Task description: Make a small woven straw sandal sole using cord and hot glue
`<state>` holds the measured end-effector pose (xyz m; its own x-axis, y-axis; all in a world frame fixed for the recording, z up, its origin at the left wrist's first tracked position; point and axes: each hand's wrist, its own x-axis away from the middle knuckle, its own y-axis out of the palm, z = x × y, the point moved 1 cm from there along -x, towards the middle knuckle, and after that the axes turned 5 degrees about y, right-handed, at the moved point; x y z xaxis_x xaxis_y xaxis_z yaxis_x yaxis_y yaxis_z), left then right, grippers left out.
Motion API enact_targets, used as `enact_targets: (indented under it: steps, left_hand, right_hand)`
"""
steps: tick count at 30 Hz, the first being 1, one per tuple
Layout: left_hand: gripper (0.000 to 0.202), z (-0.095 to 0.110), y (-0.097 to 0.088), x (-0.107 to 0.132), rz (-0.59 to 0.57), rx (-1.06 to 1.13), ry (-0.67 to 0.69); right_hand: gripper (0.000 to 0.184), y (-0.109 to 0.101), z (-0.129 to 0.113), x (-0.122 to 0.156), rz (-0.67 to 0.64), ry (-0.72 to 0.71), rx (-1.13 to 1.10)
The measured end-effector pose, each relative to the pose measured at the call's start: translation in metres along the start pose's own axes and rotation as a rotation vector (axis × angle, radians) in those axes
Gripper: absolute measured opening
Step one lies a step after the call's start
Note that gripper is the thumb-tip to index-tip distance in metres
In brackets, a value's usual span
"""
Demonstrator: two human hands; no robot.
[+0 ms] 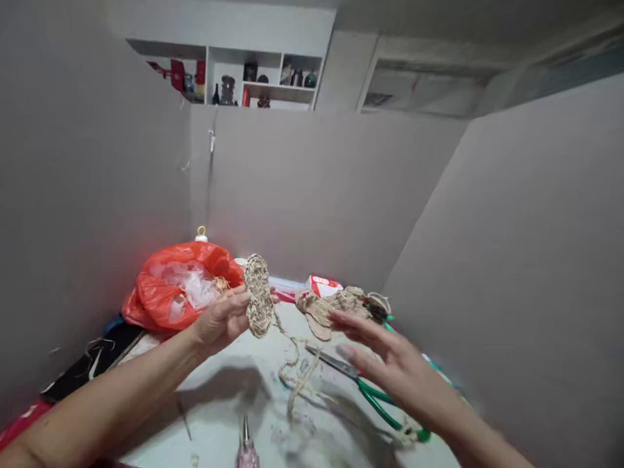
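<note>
My left hand [221,320] holds up a small woven straw sole [258,294], gripped at its side edge; loose twine [297,374] trails from it down to the table. My right hand [390,361] hovers above the table with fingers stretched out and apart, holding nothing. It is just in front of a pile of finished woven straw sandals [336,307] and above green-handled scissors [375,393].
A red plastic bag [170,289] with clear plastic inside lies at the left, a black item [92,361] in front of it. A red-and-white box [322,284] sits at the back. Pink-handled pliers [247,448] lie near the front edge. Grey partition walls [511,260] enclose the white table [229,403].
</note>
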<state>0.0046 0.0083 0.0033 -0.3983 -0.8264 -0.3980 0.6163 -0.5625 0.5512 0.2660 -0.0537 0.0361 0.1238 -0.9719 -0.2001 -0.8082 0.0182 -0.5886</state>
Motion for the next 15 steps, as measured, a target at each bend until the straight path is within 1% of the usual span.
enact_targets:
  steps: [3,5,7,9,12,15]
  left_hand:
    - [0.035,-0.008,0.010,0.005,-0.017,-0.035,-0.029]
    - [0.038,-0.011,0.015,0.008,-0.026,-0.048,-0.064]
    - [0.039,-0.013,0.018,0.010,-0.028,-0.040,-0.096]
    - [0.035,-0.014,0.020,0.012,-0.022,-0.014,-0.119]
    - [0.029,-0.016,0.022,0.011,0.003,0.011,-0.142]
    - [0.032,-0.020,0.022,0.011,0.031,-0.007,-0.155]
  right_hand:
    - [0.037,0.031,-0.017,0.004,0.143,-0.169,-0.026]
    - [0.031,0.048,-0.022,0.004,0.138,-0.311,0.006]
    - [0.020,0.059,-0.020,0.003,0.160,-0.412,-0.005]
    - [0.016,0.065,-0.014,0.002,0.191,-0.462,-0.034]
    - [0.016,0.068,-0.004,-0.001,0.232,-0.508,-0.050]
    - [0.015,0.068,0.002,-0.002,0.230,-0.499,-0.060]
